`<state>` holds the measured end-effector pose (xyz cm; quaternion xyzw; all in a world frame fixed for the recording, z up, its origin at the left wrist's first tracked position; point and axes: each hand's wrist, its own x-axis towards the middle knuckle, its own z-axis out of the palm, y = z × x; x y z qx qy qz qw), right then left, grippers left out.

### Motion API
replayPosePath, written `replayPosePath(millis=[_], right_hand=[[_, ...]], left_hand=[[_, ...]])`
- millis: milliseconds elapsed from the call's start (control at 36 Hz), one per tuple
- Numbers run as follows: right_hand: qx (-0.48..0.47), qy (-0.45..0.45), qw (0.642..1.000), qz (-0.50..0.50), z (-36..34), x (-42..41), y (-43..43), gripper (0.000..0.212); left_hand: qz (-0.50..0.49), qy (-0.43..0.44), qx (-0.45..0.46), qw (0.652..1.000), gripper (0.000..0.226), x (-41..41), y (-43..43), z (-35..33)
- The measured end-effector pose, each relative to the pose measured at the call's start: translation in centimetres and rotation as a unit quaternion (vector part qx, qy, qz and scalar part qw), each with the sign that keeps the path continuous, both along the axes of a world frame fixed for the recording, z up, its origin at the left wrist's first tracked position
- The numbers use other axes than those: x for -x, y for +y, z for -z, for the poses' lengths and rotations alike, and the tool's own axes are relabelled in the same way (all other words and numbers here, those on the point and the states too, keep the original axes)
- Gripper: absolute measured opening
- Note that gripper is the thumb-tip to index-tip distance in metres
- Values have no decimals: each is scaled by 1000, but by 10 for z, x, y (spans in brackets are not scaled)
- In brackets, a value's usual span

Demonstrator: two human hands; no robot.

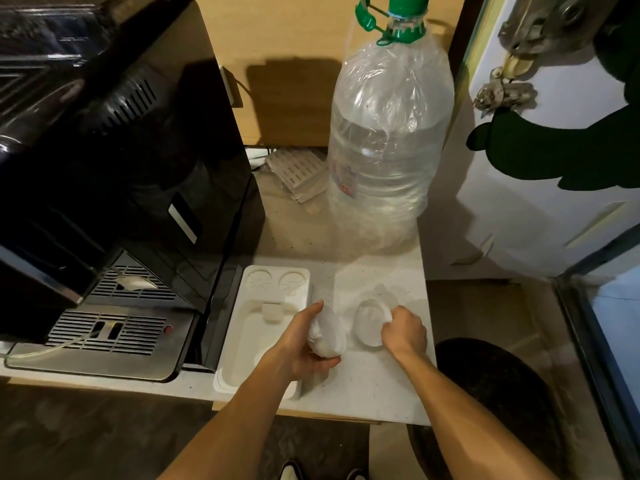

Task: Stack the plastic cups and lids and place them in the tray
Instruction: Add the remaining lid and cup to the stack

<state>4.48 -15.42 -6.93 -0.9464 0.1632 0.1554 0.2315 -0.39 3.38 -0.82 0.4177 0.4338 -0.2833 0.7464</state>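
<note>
**Both hands on clear plastic ware at the counter's near edge**

At far left a tall, glossy black coffee machine (131,161) stands on the pale speckled stone counter (377,386), with a slotted steel drip grille (107,332) at its base. Just beside the machine, towards the right, lies a long white moulded plastic tray (249,327). Its far end carries two round embossed recesses, and its nearer part is a deep open well with a small square block at its upper edge.

The left hand (308,355) hovers over the tray's right rim, fingers curled around a stack of translucent white plastic cups (329,336), the thumb underneath and the forefinger stretched along the top. The stack lies tilted on its side in that grasp, over the seam between tray and counter.

Near it to the right, a clear round plastic lid (369,327) rests on the counter, tipped slightly up. The right hand (405,332) pinches its right-hand rim, fingers closed tightly on the edge. The lid and the cup stack are close but apart.

Behind them, well back on the counter, stands a large clear water bottle with a green cap and handle (391,140), draped in thin film. A white door (540,188) fills the far right.
</note>
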Motion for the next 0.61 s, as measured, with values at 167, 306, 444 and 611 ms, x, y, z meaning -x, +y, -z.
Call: replayPosePath(millis=[167, 306, 444, 611], right_hand=[[-114, -19, 991, 64, -1, -6, -14, 13], [-199, -44, 978, 38, -11, -8, -14, 11], [-268, -53, 962, 6, -22, -9, -6, 13], [-287, -71, 954, -44, -27, -3, 11, 15]], left_hand=[[9, 2, -6, 1000, 63, -2, -5, -2], [22, 0, -7, 1000, 53, -5, -10, 1], [44, -3, 4, 999, 55, -8, -14, 4], [75, -17, 1, 997, 47, -12, -20, -1]])
